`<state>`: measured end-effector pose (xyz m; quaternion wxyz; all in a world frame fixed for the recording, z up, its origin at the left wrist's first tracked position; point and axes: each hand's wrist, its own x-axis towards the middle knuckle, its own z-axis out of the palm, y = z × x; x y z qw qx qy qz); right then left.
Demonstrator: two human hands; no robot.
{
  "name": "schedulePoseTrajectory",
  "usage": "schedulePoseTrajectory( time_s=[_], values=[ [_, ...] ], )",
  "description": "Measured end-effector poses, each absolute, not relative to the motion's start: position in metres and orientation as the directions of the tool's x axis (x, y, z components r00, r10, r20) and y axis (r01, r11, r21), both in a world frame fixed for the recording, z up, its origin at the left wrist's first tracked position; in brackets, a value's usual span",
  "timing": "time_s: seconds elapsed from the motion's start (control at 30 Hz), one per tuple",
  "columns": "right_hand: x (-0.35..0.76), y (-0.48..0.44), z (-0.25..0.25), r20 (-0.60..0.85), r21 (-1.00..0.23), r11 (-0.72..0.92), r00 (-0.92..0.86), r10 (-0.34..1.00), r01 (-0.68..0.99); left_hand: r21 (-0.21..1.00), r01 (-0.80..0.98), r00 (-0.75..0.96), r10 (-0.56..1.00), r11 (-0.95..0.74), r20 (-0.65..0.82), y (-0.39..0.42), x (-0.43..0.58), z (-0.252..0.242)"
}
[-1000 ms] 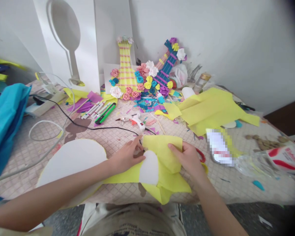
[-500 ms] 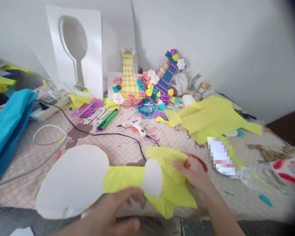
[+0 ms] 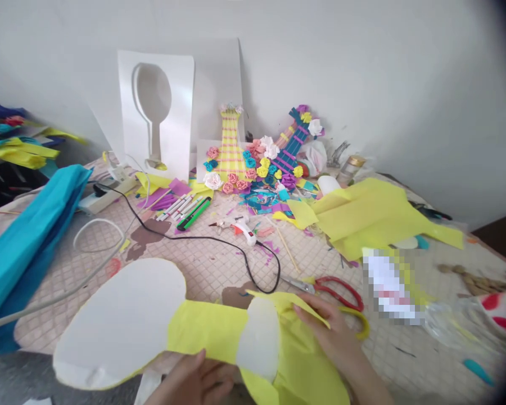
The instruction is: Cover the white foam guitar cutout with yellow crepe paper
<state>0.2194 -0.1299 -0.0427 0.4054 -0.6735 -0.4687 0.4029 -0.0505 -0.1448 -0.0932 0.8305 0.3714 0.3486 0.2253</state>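
The big white shape (image 3: 122, 320) lies at the front edge of the bench (image 3: 438, 360), with yellow paper (image 3: 206, 332) over its neck. The right hand (image 3: 335, 337) pinches the loose paper; the left hand (image 3: 194, 377), fingers loosely apart, is at the neck's near side.

head cam looks fwd & down across tbl (image 3: 211, 267) twd wall (image 3: 362, 67).

The table (image 3: 219, 260) (diamond-patterned on top) bears scissors (image 3: 317, 286), a glue gun (image 3: 246, 232), markers (image 3: 179, 208) and a white-and-yellow cutout (image 3: 143, 318).
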Motion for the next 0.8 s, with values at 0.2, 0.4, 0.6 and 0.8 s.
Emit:
schedulePoseTrajectory(
  time_s=[0.2,0.4,0.6,0.8],
  values=[
    [0.212,-0.149,-0.042,-0.379,-0.924,-0.380,0.267,0.886,-0.050,0.452,-0.476,0.342,0.633,0.754,-0.695,-0.140,-0.033,-0.048],
    [0.225,-0.157,-0.046,-0.341,-0.937,-0.295,0.312,0.887,-0.186,0.585,-0.481,0.213,0.735,0.653,-0.644,-0.134,-0.025,-0.024],
    [0.218,-0.164,-0.027,-0.334,-0.934,-0.280,0.267,0.904,-0.221,0.663,-0.466,0.290,0.809,0.586,-0.511,-0.117,-0.018,-0.023],
    [0.219,-0.161,-0.027,-0.378,-0.918,-0.283,0.397,0.837,-0.277,0.709,-0.406,0.297,0.817,0.577,-0.494,-0.090,-0.002,-0.026]
  ],
)
